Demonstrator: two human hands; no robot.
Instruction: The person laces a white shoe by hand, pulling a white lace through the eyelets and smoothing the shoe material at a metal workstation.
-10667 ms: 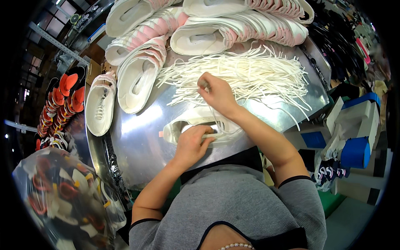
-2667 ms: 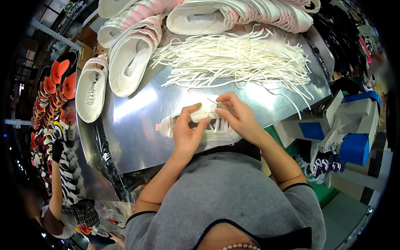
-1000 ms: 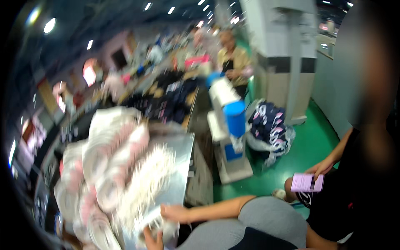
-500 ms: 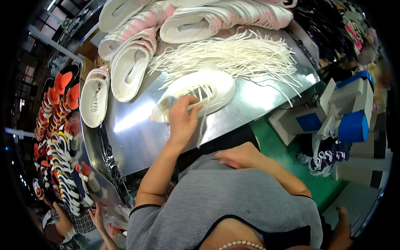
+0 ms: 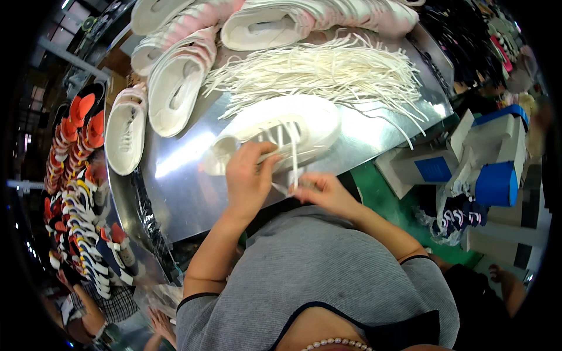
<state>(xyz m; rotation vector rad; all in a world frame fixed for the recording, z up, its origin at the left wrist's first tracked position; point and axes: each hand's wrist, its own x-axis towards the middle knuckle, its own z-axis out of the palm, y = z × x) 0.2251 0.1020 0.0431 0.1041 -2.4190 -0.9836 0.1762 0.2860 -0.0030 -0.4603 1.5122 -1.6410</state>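
A white shoe upper point(image 5: 313, 120) lies on its side on the metal tabletop, its opening toward the left. A white shoelace point(image 5: 294, 153) runs through some of its eyelets, and a loose length hangs toward me. At the lacing edge, my left hand point(image 5: 249, 178) is closed, thumb and fingers pinching the upper. My right hand point(image 5: 328, 194), slightly blurred, is closed on the hanging lace just off the table's near edge. Behind the upper lies a heap of loose white laces point(image 5: 328, 73).
Nested white and pink uppers point(image 5: 266, 29) fill the back of the table point(image 5: 193, 205). One laced white upper point(image 5: 126, 131) sits at the left edge. Orange and dark shoe parts point(image 5: 82, 222) crowd the left side. A grey and blue machine point(image 5: 468, 158) stands right. Other people's hands show lower left.
My right hand has come up from my lap to the hanging lace and closed on it. My left hand has stayed by the eyelets, shifting slightly left.
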